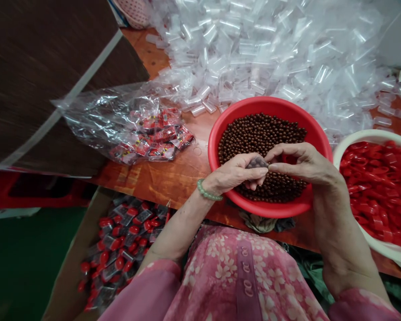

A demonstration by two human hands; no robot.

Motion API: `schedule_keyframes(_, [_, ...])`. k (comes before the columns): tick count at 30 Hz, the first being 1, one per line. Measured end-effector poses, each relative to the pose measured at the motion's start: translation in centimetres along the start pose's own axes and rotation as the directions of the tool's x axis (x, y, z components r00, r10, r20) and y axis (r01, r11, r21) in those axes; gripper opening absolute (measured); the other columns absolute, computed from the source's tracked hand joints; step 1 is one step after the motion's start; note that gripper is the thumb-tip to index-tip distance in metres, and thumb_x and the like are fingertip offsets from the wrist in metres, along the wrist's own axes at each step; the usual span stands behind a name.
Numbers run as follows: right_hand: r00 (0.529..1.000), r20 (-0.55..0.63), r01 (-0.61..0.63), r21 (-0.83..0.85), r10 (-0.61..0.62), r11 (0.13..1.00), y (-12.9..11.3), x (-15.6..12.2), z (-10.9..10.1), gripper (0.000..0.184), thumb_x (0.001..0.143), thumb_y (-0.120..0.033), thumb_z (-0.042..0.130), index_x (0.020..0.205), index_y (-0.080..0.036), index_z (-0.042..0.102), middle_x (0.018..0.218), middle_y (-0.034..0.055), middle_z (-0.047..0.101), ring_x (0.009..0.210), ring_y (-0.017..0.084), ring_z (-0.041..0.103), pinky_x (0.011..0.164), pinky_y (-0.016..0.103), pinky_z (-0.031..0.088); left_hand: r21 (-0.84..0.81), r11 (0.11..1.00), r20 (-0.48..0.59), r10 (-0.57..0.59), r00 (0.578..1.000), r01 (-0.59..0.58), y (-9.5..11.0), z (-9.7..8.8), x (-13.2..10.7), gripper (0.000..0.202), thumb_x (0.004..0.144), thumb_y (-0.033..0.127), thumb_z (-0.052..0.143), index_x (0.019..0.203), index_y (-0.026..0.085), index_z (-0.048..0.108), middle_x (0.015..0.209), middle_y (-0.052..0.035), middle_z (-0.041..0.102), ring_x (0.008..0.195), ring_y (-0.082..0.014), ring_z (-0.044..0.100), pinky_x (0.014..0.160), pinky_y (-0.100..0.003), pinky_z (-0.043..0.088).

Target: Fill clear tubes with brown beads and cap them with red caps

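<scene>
My left hand point(235, 173) and my right hand point(300, 162) meet above a red bowl point(220, 129) full of small dark brown beads point(254, 133). Between their fingertips sits a small clear vial point(256, 163) holding brown beads. The left fingers are wrapped round the vial. The right thumb and forefinger pinch at its open end. A green bead bracelet point(205, 191) circles my left wrist.
A big heap of empty clear vials point(270, 49) covers the back of the wooden table point(167, 178). A white bowl point(364, 136) of red caps point(381, 187) stands right. A plastic bag of red packets point(153, 133) lies left. A cardboard box point(83, 240) below holds capped vials point(120, 249).
</scene>
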State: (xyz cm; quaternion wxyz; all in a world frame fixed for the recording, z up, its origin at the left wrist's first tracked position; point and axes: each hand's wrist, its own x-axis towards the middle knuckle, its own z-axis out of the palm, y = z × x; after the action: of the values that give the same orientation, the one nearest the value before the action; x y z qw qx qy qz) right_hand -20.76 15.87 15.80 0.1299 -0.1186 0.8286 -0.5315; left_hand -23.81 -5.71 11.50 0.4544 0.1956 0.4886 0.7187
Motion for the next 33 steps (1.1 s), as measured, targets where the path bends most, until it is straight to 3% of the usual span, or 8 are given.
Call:
schedule_keyframes(3, [1.0, -0.014, -0.017, 0.026, 0.017, 1.0, 0.6, 0.0, 0.1, 0.037, 0.08, -0.056, 0.081, 0.095, -0.022, 0.078, 0.079, 0.0013, 0.07, 0.075, 0.016, 0.062, 0.074, 0.03, 0.049, -0.016, 1.0, -0.043, -0.007, 0.999, 0.006, 0.1, 0.1, 0.1, 0.048, 0.079, 0.054, 0.081, 0.095, 0.016, 0.056, 0.07, 0.0031, 0.065, 0.05, -0.0044, 0.056, 0.047, -0.017, 0.041])
schedule_keyframes(6, [0.994, -0.097, -0.043, 0.07, 0.05, 0.997, 1.4, 0.0, 0.2, 0.041, 0.078, -0.053, 0.084, 0.104, -0.021, 0.076, 0.078, -0.0005, 0.066, 0.073, 0.014, 0.058, 0.073, 0.029, 0.047, -0.031, 0.998, -0.138, 0.05, 0.989, -0.055, 0.1, 0.2, 0.2, 0.056, 0.083, 0.048, 0.078, 0.124, 0.02, 0.053, 0.074, 0.0046, 0.068, 0.05, -0.0059, 0.06, 0.047, -0.016, 0.044])
schedule_keyframes(8, [0.989, -0.131, -0.061, 0.094, 0.073, 0.994, 1.8, 0.0, 0.3, 0.043, 0.078, -0.053, 0.084, 0.105, -0.021, 0.074, 0.08, -0.0003, 0.065, 0.074, 0.014, 0.058, 0.072, 0.029, 0.046, -0.037, 0.996, -0.154, 0.069, 0.986, -0.075, 0.0, 0.2, 0.3, 0.064, 0.084, 0.046, 0.077, 0.134, 0.023, 0.046, 0.077, 0.0052, 0.069, 0.05, -0.0071, 0.063, 0.048, -0.016, 0.047])
schedule_keyframes(16, [0.977, -0.191, -0.091, 0.051, 0.099, 0.995, 2.7, 0.0, 0.4, 0.041, 0.078, -0.056, 0.078, 0.096, -0.019, 0.074, 0.076, 0.0003, 0.063, 0.07, 0.015, 0.052, 0.067, 0.031, 0.04, -0.081, 0.997, -0.15, -0.026, 0.988, 0.014, 0.5, 0.0, 0.4, 0.056, 0.076, 0.046, 0.084, 0.112, 0.021, 0.048, 0.084, 0.0047, 0.071, 0.048, -0.0097, 0.067, 0.039, -0.016, 0.046])
schedule_keyframes(23, [0.978, -0.197, -0.064, 0.023, 0.068, 0.998, 3.0, 0.0, 0.4, 0.037, 0.079, -0.054, 0.076, 0.094, -0.02, 0.073, 0.08, 0.001, 0.067, 0.074, 0.017, 0.057, 0.072, 0.032, 0.043, -0.017, 0.998, -0.237, -0.067, 0.969, 0.065, 0.5, 0.5, 0.5, 0.062, 0.074, 0.047, 0.085, 0.112, 0.021, 0.043, 0.08, 0.0063, 0.069, 0.047, -0.01, 0.067, 0.039, -0.016, 0.046])
schedule_keyframes(33, [0.981, -0.191, -0.049, -0.047, 0.039, 0.998, 3.2, 0.1, 0.4, 0.034, 0.081, -0.05, 0.071, 0.095, -0.019, 0.073, 0.082, 0.0019, 0.069, 0.076, 0.018, 0.06, 0.074, 0.033, 0.045, 0.067, 0.994, -0.229, -0.074, 0.971, 0.092, 0.4, 1.1, 0.2, 0.059, 0.078, 0.046, 0.083, 0.11, 0.022, 0.04, 0.081, 0.0059, 0.07, 0.049, -0.0092, 0.067, 0.042, -0.015, 0.048])
